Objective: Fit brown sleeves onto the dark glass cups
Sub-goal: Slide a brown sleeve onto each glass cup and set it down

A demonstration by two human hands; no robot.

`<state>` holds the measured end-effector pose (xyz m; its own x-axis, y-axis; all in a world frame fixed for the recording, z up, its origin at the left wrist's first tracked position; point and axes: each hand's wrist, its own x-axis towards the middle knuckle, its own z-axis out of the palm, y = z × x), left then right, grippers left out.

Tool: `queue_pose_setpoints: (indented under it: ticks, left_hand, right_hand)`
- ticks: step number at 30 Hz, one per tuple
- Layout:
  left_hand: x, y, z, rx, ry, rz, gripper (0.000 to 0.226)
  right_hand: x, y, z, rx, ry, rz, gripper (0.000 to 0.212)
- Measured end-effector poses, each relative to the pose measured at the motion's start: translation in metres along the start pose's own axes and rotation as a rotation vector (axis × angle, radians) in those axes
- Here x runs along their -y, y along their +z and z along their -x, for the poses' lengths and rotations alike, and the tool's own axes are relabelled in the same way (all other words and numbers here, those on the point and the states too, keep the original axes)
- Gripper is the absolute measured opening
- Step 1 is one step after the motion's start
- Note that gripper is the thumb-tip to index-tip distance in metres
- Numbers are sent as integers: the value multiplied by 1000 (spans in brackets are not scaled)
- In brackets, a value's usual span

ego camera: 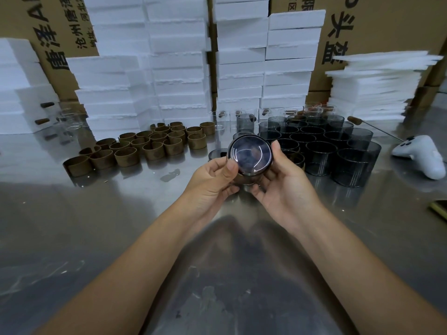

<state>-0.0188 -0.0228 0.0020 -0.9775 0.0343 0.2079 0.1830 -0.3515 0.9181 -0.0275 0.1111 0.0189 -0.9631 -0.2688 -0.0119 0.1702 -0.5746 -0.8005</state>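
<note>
I hold one dark glass cup above the steel table, tipped so its round base faces me. My left hand grips its left side, thumb on the rim of the base. My right hand grips the right side, thumb up along the edge. Whether a brown sleeve sits on this cup is hidden by my fingers. Several loose brown sleeves stand in rows to the left. Several bare dark glass cups stand packed together to the right.
White foam blocks and cardboard boxes wall off the back. Clear glass cups stand behind the dark ones. A white controller lies at far right. Steel table stretches toward me.
</note>
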Motion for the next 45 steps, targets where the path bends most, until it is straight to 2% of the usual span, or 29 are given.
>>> queue_pose_setpoints:
  ticks: [3, 10, 13, 16, 20, 22, 24, 27, 30, 32, 34, 37, 40, 45]
  left_hand:
    - [-1, 0, 1, 26, 12, 32, 101]
    - [-3, 1, 3, 7, 21, 47, 119]
    - [-3, 1, 2, -1, 11, 45, 103]
    - [-4, 0, 2, -22, 25, 51, 85]
    - [-8, -3, 4, 2, 55, 37, 93]
    - [-7, -3, 4, 15, 71, -36, 79]
    - [-6, -1, 5, 6, 88, -128, 69]
    - [-5, -2, 4, -58, 85, -172, 74]
    - [-5, -4, 3, -105, 36, -169, 64]
    - [-5, -4, 3, -42, -1, -143, 55]
    - [-6, -3, 3, -9, -6, -120, 49]
    - [-8, -2, 3, -102, 12, -101, 52]
    - [-7, 0, 3, -157, -3, -122, 53]
    - [-8, -3, 3, -148, -81, -160, 32]
  right_hand:
    - [1, 0, 1, 4, 50, -40, 28]
    - [0, -1, 0, 1, 109, -94, 27]
    - [-1, -1, -1, -29, 98, -27, 28]
    - [-5, -1, -1, -69, 98, 152, 33]
    - [-5, -3, 1, 3, 148, 218, 52]
    - [-2, -2, 2, 40, 160, 181, 58]
    - [-1, -1, 2, 25, 128, 140, 51]
    - [1, -2, 1, -15, 15, 76, 36]
    - [3, -2, 2, 3, -99, 67, 62]
    - [2, -2, 3, 27, -166, 89, 63]
    - [-2, -2, 2, 57, -214, 136, 55]
    - [-8, -4, 0, 97, -262, 229, 52]
    - [-13, -4, -2, 8, -330, 373, 48]
    - [-16, -8, -4, -82, -349, 572, 45]
